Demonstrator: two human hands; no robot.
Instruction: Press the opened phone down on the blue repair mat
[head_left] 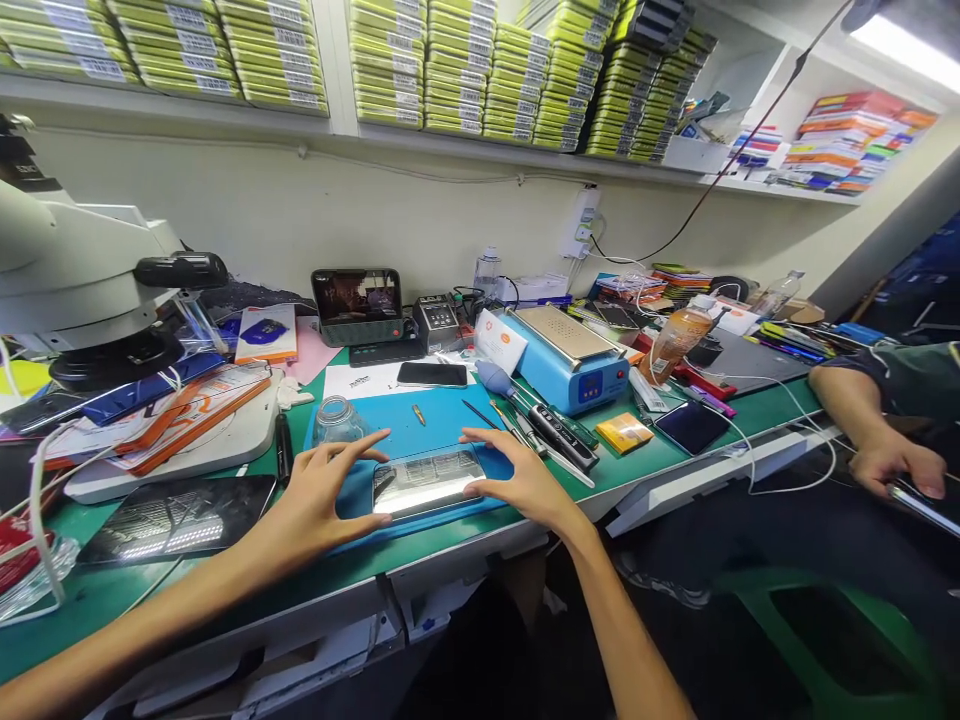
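Observation:
A phone with a shiny, reflecting screen (429, 480) lies lengthwise on the blue mat (382, 408) in front of me. My left hand (326, 490) is at its left end, thumb and fingers spread wide around the corner. At the right end, my right hand (521, 478) has its thumb tip at the phone's edge and its fingers stretched out over the far corner; whether they press on it I cannot tell. Behind my left fingers stands a glass jar (337, 418). A small brass-coloured tool tip (418, 414) lies beyond the phone.
Right of the mat are a black pen-like tool (562, 436), tweezers, a yellow box (624, 432) and a blue heating plate machine (574, 375). A microscope (82, 270) and a large black screen (180, 515) are on the left. Another person's hand (896, 462) holds a phone at far right.

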